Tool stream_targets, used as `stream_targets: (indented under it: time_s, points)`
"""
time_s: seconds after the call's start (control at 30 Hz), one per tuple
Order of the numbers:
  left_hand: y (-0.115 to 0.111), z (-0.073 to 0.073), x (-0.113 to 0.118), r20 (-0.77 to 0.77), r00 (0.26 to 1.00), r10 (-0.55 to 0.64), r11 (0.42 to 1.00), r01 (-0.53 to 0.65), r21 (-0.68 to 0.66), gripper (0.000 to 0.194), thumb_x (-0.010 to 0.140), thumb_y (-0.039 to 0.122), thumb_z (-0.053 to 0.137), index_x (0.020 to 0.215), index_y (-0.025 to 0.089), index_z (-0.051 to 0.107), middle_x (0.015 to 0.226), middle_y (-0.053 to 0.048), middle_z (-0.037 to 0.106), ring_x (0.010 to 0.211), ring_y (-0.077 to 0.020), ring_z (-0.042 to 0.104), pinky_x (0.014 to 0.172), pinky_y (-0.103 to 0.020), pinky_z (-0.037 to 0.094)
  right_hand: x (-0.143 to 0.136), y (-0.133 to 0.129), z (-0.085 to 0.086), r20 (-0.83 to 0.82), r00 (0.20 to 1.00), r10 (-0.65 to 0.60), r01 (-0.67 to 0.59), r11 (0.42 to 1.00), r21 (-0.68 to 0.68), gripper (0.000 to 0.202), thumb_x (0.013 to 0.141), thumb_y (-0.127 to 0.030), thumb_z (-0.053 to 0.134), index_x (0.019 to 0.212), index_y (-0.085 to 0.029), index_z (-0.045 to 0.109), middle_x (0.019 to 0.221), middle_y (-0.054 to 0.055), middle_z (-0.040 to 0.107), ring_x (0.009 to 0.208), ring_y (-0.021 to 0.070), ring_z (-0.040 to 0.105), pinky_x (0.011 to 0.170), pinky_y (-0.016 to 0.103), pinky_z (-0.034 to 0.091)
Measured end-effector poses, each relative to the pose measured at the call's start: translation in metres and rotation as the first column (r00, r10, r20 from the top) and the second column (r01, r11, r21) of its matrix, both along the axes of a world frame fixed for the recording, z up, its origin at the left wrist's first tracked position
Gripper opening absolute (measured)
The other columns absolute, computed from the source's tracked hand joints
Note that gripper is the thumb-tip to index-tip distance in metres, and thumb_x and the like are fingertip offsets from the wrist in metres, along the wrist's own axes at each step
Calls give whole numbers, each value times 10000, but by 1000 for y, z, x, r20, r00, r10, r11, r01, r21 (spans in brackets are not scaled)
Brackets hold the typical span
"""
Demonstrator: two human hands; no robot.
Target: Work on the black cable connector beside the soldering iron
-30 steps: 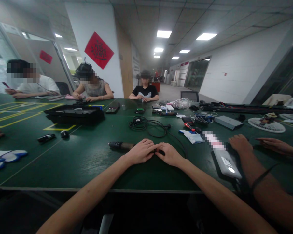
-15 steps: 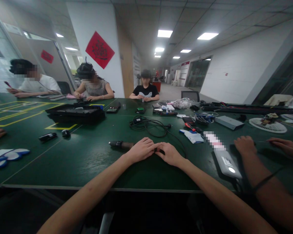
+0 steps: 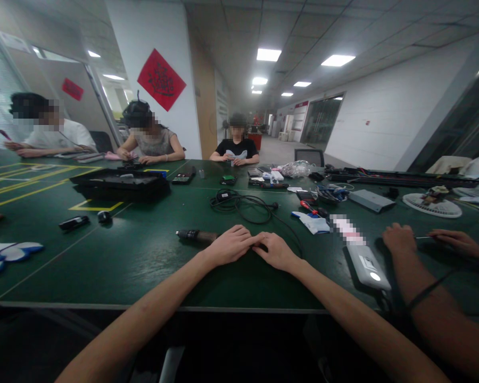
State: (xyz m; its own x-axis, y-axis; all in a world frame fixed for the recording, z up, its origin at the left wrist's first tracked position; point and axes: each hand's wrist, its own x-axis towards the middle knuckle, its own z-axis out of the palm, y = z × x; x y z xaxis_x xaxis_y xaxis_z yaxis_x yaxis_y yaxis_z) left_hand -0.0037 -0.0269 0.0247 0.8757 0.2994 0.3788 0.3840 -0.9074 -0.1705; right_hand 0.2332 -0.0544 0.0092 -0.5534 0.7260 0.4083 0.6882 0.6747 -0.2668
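Note:
My left hand (image 3: 232, 246) lies near the table's front edge, with its fingers bent and pressed together. It covers the rear end of a drill-like power tool (image 3: 199, 236) with a dark chuck and a brownish body, lying on its side. Whether the hand grips the tool is hidden. My right hand (image 3: 277, 251) meets the left at the fingertips, its thumb and fingers curled in a pinch. What sits between the fingers is hidden now. Just beyond both hands lies a coiled black power cord (image 3: 259, 210) with an adapter (image 3: 224, 195); the cord runs back behind my right hand.
A blue-white glove (image 3: 313, 223), red screwdriver (image 3: 308, 207) and grey power bank-like device (image 3: 369, 266) lie right. A co-worker's hand (image 3: 399, 239) is beyond them. A black tray (image 3: 120, 183) stands left, near a second glove (image 3: 14, 251). Several people sit across the table (image 3: 104, 266).
The view has shifted slightly. The dark piece that showed between my right thumb and fingers is now out of sight as the fingers have closed in. The power tool stays put.

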Motion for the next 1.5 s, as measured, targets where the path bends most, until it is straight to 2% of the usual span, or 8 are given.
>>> stream_targets:
  time_s: [0.4, 0.53, 0.67, 0.8, 0.97, 1.13, 1.3, 1.5]
  points:
    - [2, -3, 1, 14, 1000, 24, 1000, -23, -14, 644, 995, 267, 538, 1588, 220, 294, 1240, -93, 622, 1181, -246, 555, 1110, -426, 388, -1, -1, 1, 5, 1000, -2, 2, 1000, -9, 41, 963, -225, 671, 978, -192, 690, 1099, 74, 708, 996, 212, 658, 907, 356, 500]
    - [1, -2, 0, 1, 1000, 12, 1000, -12, -20, 612, 984, 205, 521, 1566, 218, 331, 1231, -91, 623, 1179, -238, 556, 1132, -425, 370, -1, 0, 0, 10, 1000, -5, 5, 1000, 1, 37, 968, -224, 665, 969, -193, 686, 1085, 65, 709, 992, 208, 655, 905, 351, 493]
    - [1, -2, 0, 18, 999, 28, 999, -28, -17, 597, 992, 258, 550, 1554, 218, 351, 1240, -90, 622, 1190, -249, 547, 1116, -433, 387, 0, 0, 0, 10, 1000, -2, 2, 1000, 7, 40, 961, -229, 676, 965, -190, 685, 1062, 69, 706, 986, 212, 652, 900, 350, 495]
    - [2, -2, 0, 10, 1000, -16, 1000, 16, -25, 629, 979, 193, 532, 1570, 218, 319, 1243, -81, 625, 1180, -223, 555, 1133, -410, 380, 0, 0, 0, -1, 1000, -7, 7, 1000, 1, 45, 965, -230, 666, 966, -189, 686, 1066, 71, 699, 977, 209, 653, 897, 350, 501]
    - [2, -2, 2, 16, 1000, 17, 1000, -17, -8, 621, 984, 239, 549, 1564, 214, 330, 1207, -87, 631, 1162, -236, 561, 1099, -412, 411, -1, 0, 1, 3, 1000, -6, 6, 1000, -11, 46, 958, -233, 675, 971, -189, 685, 1057, 73, 695, 971, 212, 655, 885, 352, 507]
    - [0, -1, 2, 0, 1000, -2, 1000, 2, -4, 658, 959, 173, 527, 1578, 212, 308, 1212, -82, 634, 1156, -227, 567, 1138, -424, 379, -1, -1, 2, 0, 1000, -5, 5, 1000, -12, 56, 957, -229, 674, 989, -186, 688, 1071, 79, 697, 973, 215, 657, 895, 356, 506]
    - [-1, -1, 1, 32, 999, 40, 999, -39, -9, 611, 984, 250, 538, 1560, 207, 338, 1206, -89, 628, 1168, -244, 558, 1119, -435, 397, -1, -1, 3, 11, 1000, 14, -14, 1000, -11, 48, 960, -224, 670, 995, -193, 679, 1064, 71, 705, 1004, 220, 651, 901, 357, 498]
    - [1, -4, 1, 4, 1000, -1, 1000, 1, -16, 636, 954, 175, 526, 1558, 200, 329, 1202, -82, 635, 1142, -221, 574, 1130, -415, 388, -1, 0, 1, 15, 1000, -11, 11, 1000, 5, 63, 961, -232, 668, 1001, -187, 686, 1073, 77, 706, 967, 216, 658, 888, 358, 498]
